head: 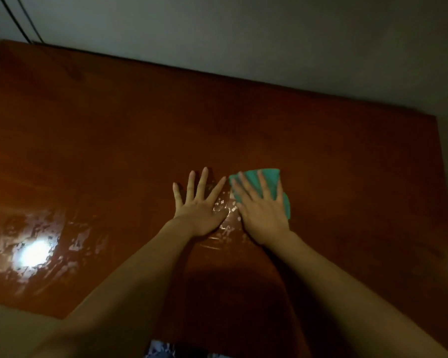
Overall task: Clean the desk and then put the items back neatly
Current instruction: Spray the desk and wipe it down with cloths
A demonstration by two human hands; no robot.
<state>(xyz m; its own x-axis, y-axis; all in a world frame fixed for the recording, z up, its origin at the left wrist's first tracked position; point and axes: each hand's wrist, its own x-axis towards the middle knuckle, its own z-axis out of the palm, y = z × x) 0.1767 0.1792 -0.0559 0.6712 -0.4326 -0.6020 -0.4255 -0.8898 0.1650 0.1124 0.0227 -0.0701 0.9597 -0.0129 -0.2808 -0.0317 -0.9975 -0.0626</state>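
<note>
A glossy reddish-brown wooden desk (114, 140) fills the view. A green cloth (270, 177) lies flat near the desk's middle, and my right hand (261, 210) presses on it with straight, spread fingers. Most of the cloth is hidden under that hand; its far edge and right side show. My left hand (199, 202) rests flat on the bare wood just left of the cloth, fingers spread and holding nothing. Wet streaks (225, 210) glisten between the two hands.
A lamp's bright reflection (34, 251) and more wet smears shine on the desk's near left. A grey wall (243, 34) runs behind the far edge. The desk's right edge (442, 177) drops off to a dark gap.
</note>
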